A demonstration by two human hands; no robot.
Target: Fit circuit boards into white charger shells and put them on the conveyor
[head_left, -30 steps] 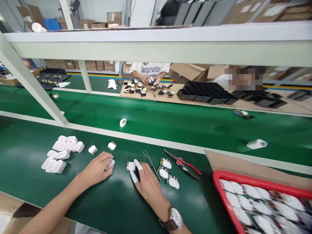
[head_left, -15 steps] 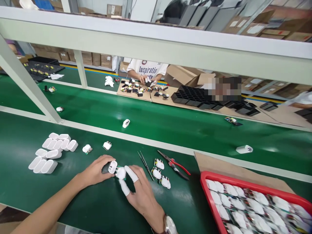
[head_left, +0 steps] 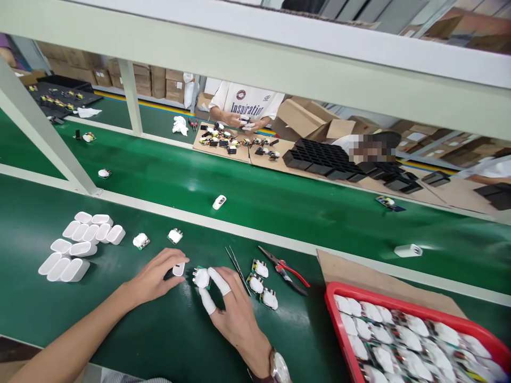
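Note:
My left hand (head_left: pixel 162 274) is closed on a white charger housing (head_left: pixel 179 269), gripping it between thumb and fingers with a slotted end showing. In my right hand (head_left: pixel 235 303), the thumb and index finger, both in white finger cots, pinch a circuit board (head_left: pixel 202 277) topped with white filler. A small gap separates board and housing. To the left stand several open white housings (head_left: pixel 75 270) in a cluster. Two loose boards, one board (head_left: pixel 141 241) and another board (head_left: pixel 175 235), lie beyond my left hand. Right of my right hand are tweezers (head_left: pixel 237 270) and three boards (head_left: pixel 256 283).
Red-handled pliers (head_left: pixel 284 270) lie beside the boards. A red tray (head_left: pixel 333 303) full of boards fills the right front, by a cardboard sheet (head_left: pixel 359 271). Beyond a pale rail, the green belt (head_left: pixel 263 197) carries scattered parts. A co-worker (head_left: pixel 245 109) handles parts across it.
The board in my right hand has come away from the housing in my left hand, opening a gap. The housing has tilted. Parts on the belt have shifted rightward in view.

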